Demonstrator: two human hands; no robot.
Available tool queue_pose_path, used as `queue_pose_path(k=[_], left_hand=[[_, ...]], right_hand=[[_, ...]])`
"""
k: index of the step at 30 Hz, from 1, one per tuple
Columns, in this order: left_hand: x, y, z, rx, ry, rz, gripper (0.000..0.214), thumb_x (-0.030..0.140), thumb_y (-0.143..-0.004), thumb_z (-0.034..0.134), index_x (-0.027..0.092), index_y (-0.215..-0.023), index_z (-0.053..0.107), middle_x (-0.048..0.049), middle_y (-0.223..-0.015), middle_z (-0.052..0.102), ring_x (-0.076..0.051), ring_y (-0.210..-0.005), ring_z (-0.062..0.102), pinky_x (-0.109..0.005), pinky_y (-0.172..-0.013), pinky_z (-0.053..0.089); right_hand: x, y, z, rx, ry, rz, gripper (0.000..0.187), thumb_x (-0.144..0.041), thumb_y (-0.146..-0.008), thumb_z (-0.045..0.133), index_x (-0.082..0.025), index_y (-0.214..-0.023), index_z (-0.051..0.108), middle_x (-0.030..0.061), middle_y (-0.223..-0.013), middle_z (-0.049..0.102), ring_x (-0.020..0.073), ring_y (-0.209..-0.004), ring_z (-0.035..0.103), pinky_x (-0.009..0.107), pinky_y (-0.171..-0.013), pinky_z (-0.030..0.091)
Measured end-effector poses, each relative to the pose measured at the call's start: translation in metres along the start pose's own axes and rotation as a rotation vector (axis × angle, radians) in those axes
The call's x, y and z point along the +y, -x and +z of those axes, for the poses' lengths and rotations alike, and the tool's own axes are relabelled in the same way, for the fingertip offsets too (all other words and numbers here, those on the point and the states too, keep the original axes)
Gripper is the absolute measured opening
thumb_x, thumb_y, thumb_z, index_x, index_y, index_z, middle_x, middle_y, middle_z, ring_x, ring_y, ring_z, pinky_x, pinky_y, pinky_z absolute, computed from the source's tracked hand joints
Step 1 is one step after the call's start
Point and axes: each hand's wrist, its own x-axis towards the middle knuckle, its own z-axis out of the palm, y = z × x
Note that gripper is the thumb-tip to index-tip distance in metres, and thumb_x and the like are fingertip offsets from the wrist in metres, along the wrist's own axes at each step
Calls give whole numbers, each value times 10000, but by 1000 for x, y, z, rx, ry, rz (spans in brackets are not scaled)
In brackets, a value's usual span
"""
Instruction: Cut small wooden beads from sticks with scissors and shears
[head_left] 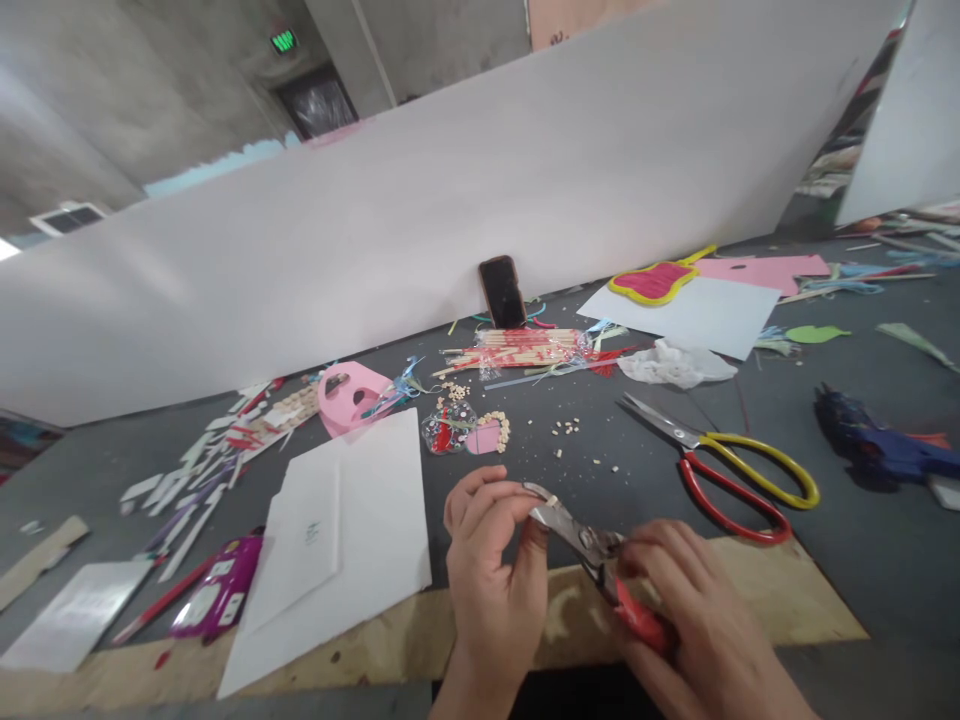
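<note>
My right hand [694, 610] is closed around the red handles of a pair of metal pliers [581, 540], whose jaws point up and to the left. My left hand [495, 560] is curled at the jaw tip, thumb and fingers pinched together on something too small to make out. Both hands hover over a strip of brown cardboard [765, 590] at the near table edge. Just beyond them lie scattered small beads [566, 428] and a small pink piece ringed with beads [486, 436].
Red-and-yellow scissors [739, 470] lie open to the right, a blue glue gun [877, 445] farther right. White paper sheets [352, 530] lie to the left. A phone [502, 291] leans on the white partition [420, 210]. Sticks, pink shapes and paper scraps litter the grey table.
</note>
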Motion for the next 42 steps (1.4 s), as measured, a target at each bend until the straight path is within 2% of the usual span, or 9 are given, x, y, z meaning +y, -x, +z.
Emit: queue_pose_path(k=[3, 6, 10, 16, 24, 32, 37, 42], left_hand=[[-1, 1, -1, -7, 23, -20, 131, 123, -854, 543, 213, -798, 621, -32, -860, 658, -234, -1064, 521, -411, -910, 441], [-1, 1, 1, 9, -4, -2, 147, 99, -848, 537, 214, -812, 620, -28, -871, 661, -230, -1064, 518, -410, -910, 437], [-1, 2, 3, 46, -48, 27, 160, 82, -845, 533, 213, -822, 622, -27, -867, 658, -230, -1049, 522, -414, -902, 434], [-2, 2, 6, 33, -25, 8, 156, 86, -850, 532, 217, -828, 615, -23, -874, 648, -229, -1055, 519, -418, -898, 438], [-3, 1, 5, 48, -66, 38, 150, 87, -848, 524, 209, -831, 610, -35, -860, 653, -246, -1041, 527, -445, -888, 443], [-1, -1, 4, 42, -81, 49, 187, 77, -848, 490, 208, -841, 623, -39, -865, 652, -252, -1047, 515, -470, -905, 424], [-1, -1, 0, -20, -25, 21, 173, 100, -856, 493, 209, -819, 622, -38, -867, 648, -245, -1051, 510, -451, -908, 431], [0, -1, -2, -42, -6, -5, 160, 119, -856, 504, 210, -813, 627, -40, -874, 649, -245, -1058, 513, -435, -911, 433]], right_hand=[[2, 1, 3, 13, 38, 57, 502, -199, -720, 538, -146, -1212, 452, 157, -1149, 562, 273, -1036, 545, 403, -820, 456], [5, 1, 5, -80, 109, 7, 661, -232, -728, 538, -150, -1353, 339, 143, -1163, 607, 282, -1032, 573, 469, -889, 392], [7, -2, 5, -128, 147, -16, 627, -249, -716, 548, -178, -1310, 363, 114, -1091, 659, 274, -938, 625, 534, -915, 286], [7, -8, 1, -116, 129, -26, 579, -259, -700, 579, -188, -1247, 404, 85, -1019, 676, 255, -874, 646, 524, -925, 228], [5, -6, 5, -100, 70, 34, 448, -242, -710, 553, -211, -1147, 461, 79, -945, 686, 243, -803, 632, 459, -833, 270], [4, -6, -1, -176, 151, -19, 672, -213, -718, 503, -155, -1367, 336, 133, -1104, 652, 280, -932, 595, 544, -925, 209], [2, -8, -6, -192, 182, -40, 673, -214, -705, 521, -142, -1354, 357, 126, -1074, 660, 288, -916, 593, 568, -919, 197], [4, -11, -5, -173, 141, -31, 575, -224, -690, 553, -166, -1250, 436, 92, -993, 669, 263, -859, 608, 535, -907, 213]])
